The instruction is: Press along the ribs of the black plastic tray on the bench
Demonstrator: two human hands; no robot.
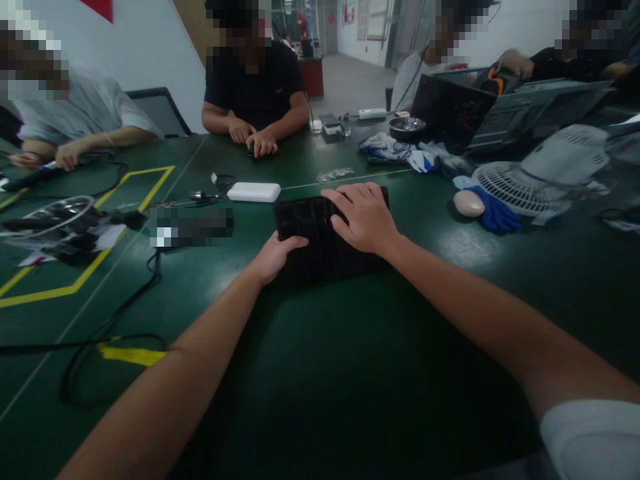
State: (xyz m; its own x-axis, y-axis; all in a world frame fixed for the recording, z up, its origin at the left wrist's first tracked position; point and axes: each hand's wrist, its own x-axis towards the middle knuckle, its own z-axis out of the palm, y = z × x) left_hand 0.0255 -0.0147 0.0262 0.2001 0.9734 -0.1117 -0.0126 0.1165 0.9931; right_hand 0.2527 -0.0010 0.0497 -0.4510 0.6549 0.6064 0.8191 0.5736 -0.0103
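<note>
A flat black slab point(325, 250) with a ridged surface lies on the dark green table point(350, 373) in front of me. My left hand point(274, 257) grips its left edge, thumb on top and fingers curled under. My right hand point(364, 217) lies on its upper right part, fingers stretched out and spread flat.
A white power bank point(254, 192) lies just beyond the slab. Black cables point(115, 320) and yellow tape lines point(90, 267) run at the left. A white fan point(545, 175), blue gloves point(493, 210) and open computer cases point(500, 110) are at the right. Several people sit around the far side.
</note>
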